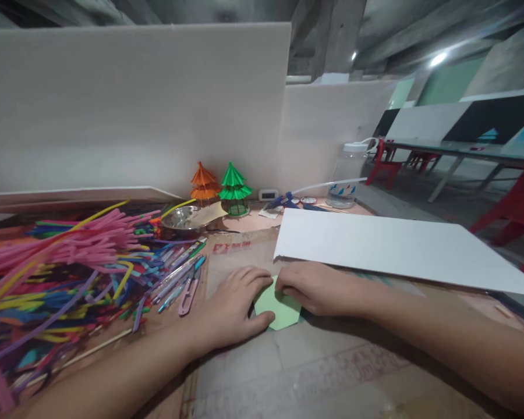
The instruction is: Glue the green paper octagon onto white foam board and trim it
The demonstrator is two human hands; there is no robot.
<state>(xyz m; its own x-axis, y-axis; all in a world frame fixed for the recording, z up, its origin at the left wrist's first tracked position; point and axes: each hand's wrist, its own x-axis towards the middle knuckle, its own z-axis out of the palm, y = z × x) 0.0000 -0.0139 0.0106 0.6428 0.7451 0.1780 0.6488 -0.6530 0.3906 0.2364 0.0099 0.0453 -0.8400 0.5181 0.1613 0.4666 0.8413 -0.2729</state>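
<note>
**Cluttered craft worktop, both hands down on a small green paper**

Brown cardboard covers the worktop (314, 361), with white partition boards behind it. We see the green paper (282, 314) lying flat at the near centre, between the two hands, with an angled lower edge showing.

The left hand (229, 308) lies flat with its fingers together, and its thumb rests along the paper's left edge. The right hand (317, 291) is curled, fingertips bearing on the upper right part. We cannot tell whether it pinches a flap underneath.

A large white sheet (393, 244) lies just behind the right hand. A pile of coloured sticks (70, 262) sits well to the left, with pens (179, 273) and pink snips (188, 297) at its edge. An orange paper pagoda (204, 183) and a green paper pagoda (234, 189) stand at the back.

Our judgement is that a clean crease needs the left hand to pin the paper while the right fingertips run along the edge, corners lined up first. Uneven pressure could let the paper skew on the smooth cardboard.
</note>
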